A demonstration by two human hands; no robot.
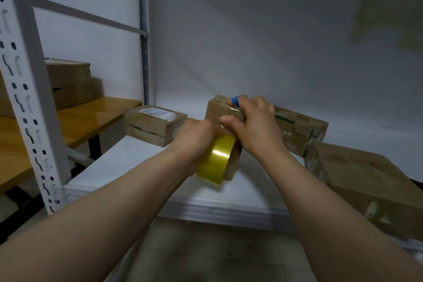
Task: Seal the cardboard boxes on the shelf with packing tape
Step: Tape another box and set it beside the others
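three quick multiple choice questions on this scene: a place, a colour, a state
1. Where is the labelled box? A on the floor; B on the white shelf; C on a chair.
2. What colour is the tape roll? A red; B yellow; C black.
3. What is the right hand doing? A hanging idle; B lying flat on the shelf; C gripping the small box.
Answers: B, it rests on the white board; B, its band looks yellow; C, fingers curl over it.

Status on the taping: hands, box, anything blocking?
Left hand grips tape roll at near face of the box. Right hand clamps its top. Nothing blocking; labelled box to the left, larger box front right.
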